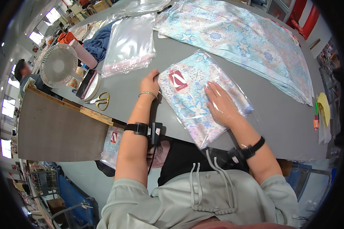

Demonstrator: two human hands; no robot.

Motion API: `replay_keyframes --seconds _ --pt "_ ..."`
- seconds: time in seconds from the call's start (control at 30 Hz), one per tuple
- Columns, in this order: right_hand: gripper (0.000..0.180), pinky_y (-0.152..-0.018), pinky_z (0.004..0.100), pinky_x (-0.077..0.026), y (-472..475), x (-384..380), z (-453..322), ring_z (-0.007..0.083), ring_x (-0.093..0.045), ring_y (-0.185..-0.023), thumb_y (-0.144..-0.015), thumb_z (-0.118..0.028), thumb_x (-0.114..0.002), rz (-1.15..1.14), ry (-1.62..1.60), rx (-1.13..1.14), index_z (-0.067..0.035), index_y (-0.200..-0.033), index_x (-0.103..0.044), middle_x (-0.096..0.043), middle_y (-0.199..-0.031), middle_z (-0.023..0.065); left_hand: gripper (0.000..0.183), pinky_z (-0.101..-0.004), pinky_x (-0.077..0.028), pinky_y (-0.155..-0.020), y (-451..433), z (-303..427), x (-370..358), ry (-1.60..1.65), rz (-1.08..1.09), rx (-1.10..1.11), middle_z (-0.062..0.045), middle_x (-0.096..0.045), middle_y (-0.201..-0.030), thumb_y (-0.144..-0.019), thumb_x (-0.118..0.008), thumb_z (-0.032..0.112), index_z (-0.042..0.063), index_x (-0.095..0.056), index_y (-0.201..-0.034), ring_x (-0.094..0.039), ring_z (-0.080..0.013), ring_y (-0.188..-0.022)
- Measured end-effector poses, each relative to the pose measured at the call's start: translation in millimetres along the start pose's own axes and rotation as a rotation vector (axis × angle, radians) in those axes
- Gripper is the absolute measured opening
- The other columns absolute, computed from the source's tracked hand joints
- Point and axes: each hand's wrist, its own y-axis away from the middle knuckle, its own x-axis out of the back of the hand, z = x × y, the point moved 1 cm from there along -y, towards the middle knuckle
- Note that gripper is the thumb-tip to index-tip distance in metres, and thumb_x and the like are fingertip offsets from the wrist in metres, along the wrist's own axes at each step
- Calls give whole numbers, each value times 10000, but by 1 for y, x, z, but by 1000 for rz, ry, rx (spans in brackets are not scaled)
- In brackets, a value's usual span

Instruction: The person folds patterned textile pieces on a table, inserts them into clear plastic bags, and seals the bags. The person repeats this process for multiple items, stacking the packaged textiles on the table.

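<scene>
A folded floral cloth [195, 97] in pale blue, pink and white lies slanted on the grey table, inside a clear plastic bag [176, 118]. A dark red tag [178, 80] with a white mark shows near the cloth's upper left. At the bag's left corner, my left hand [149, 84] holds the edge between thumb and fingers. My right hand [222, 106] rests flat on the cloth's right half. Glare across its fingers suggests that it is under the plastic, inside the bag. Its fingers lie extended and grip nothing.
Unfolded matching fabric [240, 48] spreads across the far right. Clear bags [130, 43] are stacked at the back left. Gold-handled scissors [100, 100], a fan [58, 65] and a pink bottle [84, 54] stand or lie left. Another bagged cloth [111, 146] lies below the table edge.
</scene>
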Motion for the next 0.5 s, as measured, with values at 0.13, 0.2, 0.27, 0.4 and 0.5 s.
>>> replay_keyframes --seconds 0.13,0.2,0.27,0.4,0.5 --pt "536 -1141 464 -230 -47 -23 -2 338 -310 -1373 -902 -309 -546 -48 -15 182 -50 -1364 -460 -365 -1476 141 426 -399 -472 -934 10 -7 4 -95 -99 -105 -173 -638 -1162 -852 -485 11 93 -559 -1264 -598 -370 -1056" --pt "549 -1131 515 -216 -55 -30 3 338 -288 -1386 -913 -360 -530 -71 127 -8 -97 -1388 -444 -365 -1473 147 430 -417 -464 -939 10 -14 9 -145 -84 -119 -183 -625 -1174 -840 -493 4 83 -557 -1257 -581 -383 -1065" --pt "570 -1127 570 -169 -57 -38 8 335 -238 -1413 -933 -447 -476 -161 245 -187 -151 -1418 -424 -326 -1502 147 422 -426 -449 -958 7 -17 16 -205 -56 -78 -184 -613 -1188 -825 -501 -7 57 -560 -1238 -562 -380 -1091" --pt "580 -1124 580 -140 -58 -46 11 342 -250 -1410 -939 -471 -449 -42 224 -174 -159 -1426 -417 -340 -1494 156 374 -446 -410 -997 8 9 15 -246 158 -253 -196 -596 -1179 -811 -505 -12 22 -580 -1175 -517 -382 -1145" --pt "594 -1124 581 -135 -59 -47 10 341 -239 -1416 -936 -471 -452 -59 243 -190 -158 -1439 -400 -323 -1506 154 437 -534 -290 -1094 23 46 -11 -194 35 -512 -178 -441 -1397 -887 -532 198 65 -495 -1302 -393 -363 -1311"
